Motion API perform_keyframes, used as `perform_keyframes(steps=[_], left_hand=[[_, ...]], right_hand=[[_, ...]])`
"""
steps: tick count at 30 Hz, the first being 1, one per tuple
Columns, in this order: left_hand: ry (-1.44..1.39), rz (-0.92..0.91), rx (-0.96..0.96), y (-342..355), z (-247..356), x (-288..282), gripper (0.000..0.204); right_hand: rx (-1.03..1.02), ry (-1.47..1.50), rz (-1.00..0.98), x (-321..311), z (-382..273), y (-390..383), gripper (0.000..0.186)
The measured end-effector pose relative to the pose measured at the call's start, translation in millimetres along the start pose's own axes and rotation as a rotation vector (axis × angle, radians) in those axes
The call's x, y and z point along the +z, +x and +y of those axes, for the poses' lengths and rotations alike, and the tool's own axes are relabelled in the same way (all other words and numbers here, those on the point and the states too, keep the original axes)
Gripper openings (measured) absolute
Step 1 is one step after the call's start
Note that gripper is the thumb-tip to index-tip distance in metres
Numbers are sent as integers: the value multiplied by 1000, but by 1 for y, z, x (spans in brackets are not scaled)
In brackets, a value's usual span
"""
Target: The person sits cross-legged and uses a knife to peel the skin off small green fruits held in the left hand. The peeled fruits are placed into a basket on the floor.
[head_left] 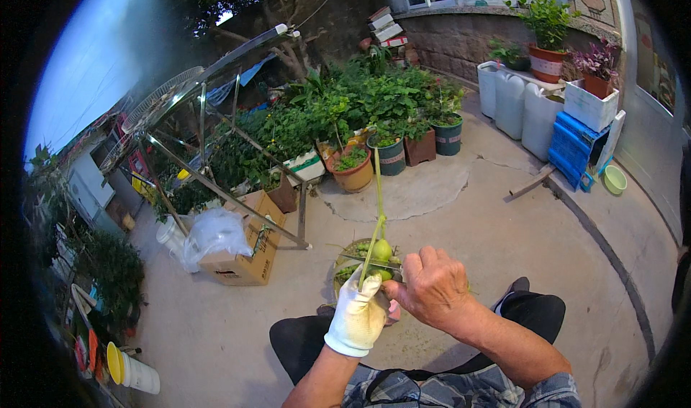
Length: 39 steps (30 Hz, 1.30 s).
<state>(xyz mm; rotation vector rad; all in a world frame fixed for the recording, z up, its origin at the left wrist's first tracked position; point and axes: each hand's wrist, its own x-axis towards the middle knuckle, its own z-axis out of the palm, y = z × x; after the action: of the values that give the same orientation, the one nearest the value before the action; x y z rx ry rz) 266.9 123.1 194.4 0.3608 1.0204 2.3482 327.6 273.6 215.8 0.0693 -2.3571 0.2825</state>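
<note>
My left hand point(358, 314), in a white knitted glove, is closed around the lower end of a long, thin green stalk point(372, 248). The stalk rises away from me, with a small green bulge partway up. My bare right hand point(434, 282) is closed on a knife; its handle is hidden by the fingers. The narrow grey blade of the knife point(384, 265) reaches left to the stalk, just above the glove. Below both hands, a round shallow basket point(337, 272) holds green produce, including a round, yellowish-green one point(381, 249). My hands partly cover it.
A cardboard box point(248, 253) with a clear plastic bag on it stands at left, under a metal frame point(216, 174). Potted plants point(353, 169) line the bed ahead. White jugs point(509, 109) and a blue crate point(572, 152) stand at right. White buckets point(140, 375) sit lower left.
</note>
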Motion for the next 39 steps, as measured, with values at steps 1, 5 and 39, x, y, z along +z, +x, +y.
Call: perform_keyframes(steps=[1,5,39], left_hand=[[-10,22,2,2,0,0,34],[-53,55,-25,3,1,-4,36],[-28,58,4,4,-2,-20,32]], right_hand=[[-17,-3,38,0,0,1,49],[-1,-43,62,0,2,5,51],[-28,-89,-4,4,0,7,52]])
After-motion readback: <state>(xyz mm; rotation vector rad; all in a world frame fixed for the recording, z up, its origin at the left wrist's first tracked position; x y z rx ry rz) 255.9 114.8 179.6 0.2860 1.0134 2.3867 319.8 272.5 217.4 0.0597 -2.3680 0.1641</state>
